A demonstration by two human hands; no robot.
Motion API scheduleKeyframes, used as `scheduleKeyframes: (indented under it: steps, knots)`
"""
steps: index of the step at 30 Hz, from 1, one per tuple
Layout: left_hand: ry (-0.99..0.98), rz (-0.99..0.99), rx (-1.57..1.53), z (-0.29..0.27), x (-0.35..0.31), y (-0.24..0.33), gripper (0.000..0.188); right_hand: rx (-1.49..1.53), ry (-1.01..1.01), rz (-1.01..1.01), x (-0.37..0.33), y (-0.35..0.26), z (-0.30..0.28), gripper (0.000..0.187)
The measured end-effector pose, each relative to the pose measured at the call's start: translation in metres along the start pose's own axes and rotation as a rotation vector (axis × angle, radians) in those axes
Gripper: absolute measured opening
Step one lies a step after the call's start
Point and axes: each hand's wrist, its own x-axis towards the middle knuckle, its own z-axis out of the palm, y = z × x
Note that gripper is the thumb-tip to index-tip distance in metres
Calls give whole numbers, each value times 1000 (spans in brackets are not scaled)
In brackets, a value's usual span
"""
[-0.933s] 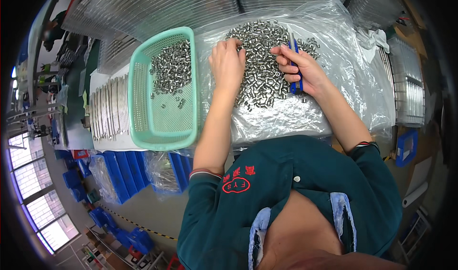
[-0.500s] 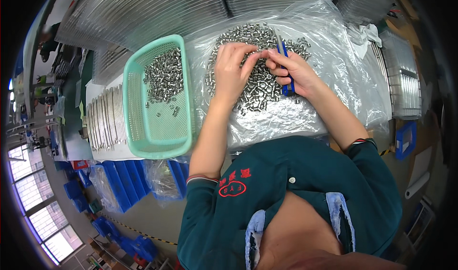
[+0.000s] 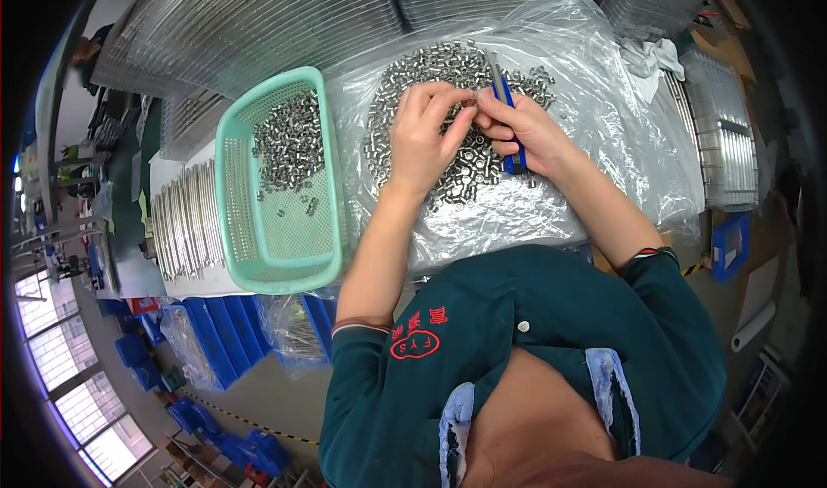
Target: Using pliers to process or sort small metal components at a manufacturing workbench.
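While the right hand [image 3: 532, 135] grips a blue knife [image 3: 500, 90], seemingly freeing its fingertips, I see the left hand [image 3: 422, 139] pinch narrowly beside them, upper centre, on what I cannot tell

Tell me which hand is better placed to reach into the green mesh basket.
Probably the left hand: it is nearer the green mesh basket, while the right hand is farther away and holds a blue utility knife.

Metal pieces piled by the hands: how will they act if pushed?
The metal pieces probably roll easily: many look short and round-sided. Likely slippery too, given their shine. They may scatter, since they seem to lie loose on the clear plastic sheet.
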Motion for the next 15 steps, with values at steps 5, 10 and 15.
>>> scheduleKeyframes:
  steps: [5, 10, 15]
  knots:
    - [21, -26, -64, 1, 4, 9, 17, -16, -2, 29, 2, 1, -3, 23]
    - [44, -144, -160, -13, -1, 0, 5, 136, -53, 96, 3, -1, -7, 31]
    - [118, -255, -117, -6, 0, 1, 7, 144, -74, 104, 3, 0, -8, 32]
